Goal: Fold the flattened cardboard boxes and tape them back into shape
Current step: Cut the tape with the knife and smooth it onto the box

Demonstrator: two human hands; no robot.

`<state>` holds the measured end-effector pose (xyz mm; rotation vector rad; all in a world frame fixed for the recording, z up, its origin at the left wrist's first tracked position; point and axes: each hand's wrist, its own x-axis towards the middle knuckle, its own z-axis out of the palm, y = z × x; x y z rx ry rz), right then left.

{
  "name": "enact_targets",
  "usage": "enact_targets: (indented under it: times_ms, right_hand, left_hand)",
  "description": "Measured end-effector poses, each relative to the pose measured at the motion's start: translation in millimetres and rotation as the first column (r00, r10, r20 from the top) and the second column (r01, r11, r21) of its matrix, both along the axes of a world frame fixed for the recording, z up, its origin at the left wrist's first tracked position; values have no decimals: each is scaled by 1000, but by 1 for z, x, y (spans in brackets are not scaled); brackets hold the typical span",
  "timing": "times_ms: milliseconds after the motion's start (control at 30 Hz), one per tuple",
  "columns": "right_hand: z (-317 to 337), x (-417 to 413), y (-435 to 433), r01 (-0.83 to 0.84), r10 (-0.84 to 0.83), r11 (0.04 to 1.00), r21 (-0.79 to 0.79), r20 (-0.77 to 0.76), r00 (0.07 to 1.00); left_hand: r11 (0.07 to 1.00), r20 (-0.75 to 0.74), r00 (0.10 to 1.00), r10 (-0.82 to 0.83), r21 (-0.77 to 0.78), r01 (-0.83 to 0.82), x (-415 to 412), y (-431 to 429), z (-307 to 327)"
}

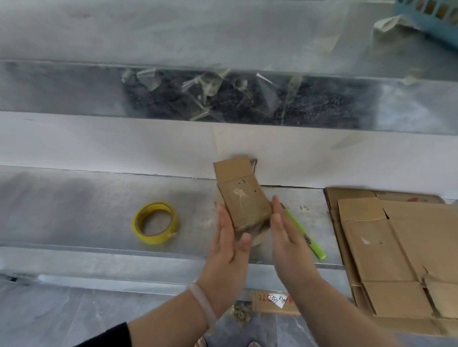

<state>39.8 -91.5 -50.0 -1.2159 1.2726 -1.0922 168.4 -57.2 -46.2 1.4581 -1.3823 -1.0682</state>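
A small brown cardboard box (244,197) stands partly formed on the grey metal table (91,205), its top flap pointing away from me and old tape residue on its upper face. My left hand (226,243) presses its left side with straight fingers, the thumb near the box's near end. My right hand (285,235) presses the right side, palm inward, fingers straight. A roll of yellow tape (154,222) lies flat on the table to the left of the box. A stack of flattened cardboard boxes (401,252) lies at the right.
A green pen-like cutter (305,233) lies on the table just right of my right hand. Crumpled used tape (212,92) fills a trough behind the table. A blue plastic basket (441,19) sits at the far right. A labelled cardboard piece (275,301) lies below the table edge.
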Motion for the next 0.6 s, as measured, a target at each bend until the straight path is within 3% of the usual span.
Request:
enact_targets:
  times_ms: [133, 233, 300, 400, 600]
  right_hand:
    - [0, 17, 8, -71, 68, 996, -44, -78, 995]
    - [0, 31, -2, 71, -55, 994, 83, -180, 982]
    - [0, 38, -8, 124, -99, 980, 153, -160, 982]
    - [-5, 44, -10, 132, -120, 980, 148, -84, 989]
    - [-8, 40, -10, 166, -150, 981, 100, -148, 978]
  left_hand:
    - [962, -309, 911, 274, 103, -254, -5, -21, 8]
    - [942, -257, 907, 334, 58, -330, -7, -26, 9]
    - [932, -227, 904, 362, 57, -358, -9, -28, 8]
    - [913, -192, 892, 409, 84, -400, -7, -32, 5]
    - [876, -127, 867, 482, 83, -475, -10, -32, -1]
